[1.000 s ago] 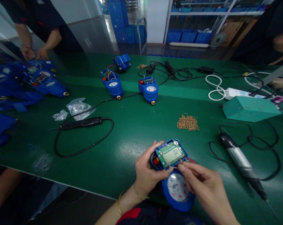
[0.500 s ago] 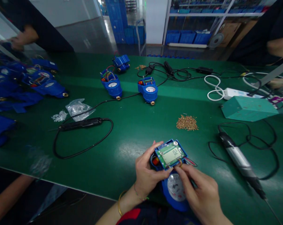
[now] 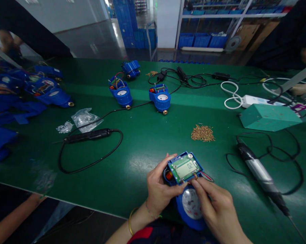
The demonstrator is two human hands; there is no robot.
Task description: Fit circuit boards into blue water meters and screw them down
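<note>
A blue water meter [image 3: 187, 222] with a round dial sits in front of me at the table's near edge. Its display circuit board [image 3: 185, 168], green with a lit LCD, lies tilted in a blue housing at the top. My left hand [image 3: 159, 184] is closed around the left side of this housing, thumb along its lower edge. With thumb and index finger, my right hand [image 3: 214, 200] pinches at short brown-yellow wires [image 3: 195, 176] below the display; the fingertips partly hide them. A red-and-black wire pair [image 3: 206, 176] loops out at the right.
Brass screws [image 3: 203, 133] lie in a pile ahead. An electric screwdriver [image 3: 263, 178] rests at right near a green box [image 3: 269, 117]; a black screwdriver [image 3: 88, 135] lies left. Other blue meters [image 3: 160, 98] stand farther back. Co-workers' arms show at the sides.
My hands and the meter stay nearly in place, with only a slight shift of the right fingers. Co-workers' hands at the left and right have moved.
</note>
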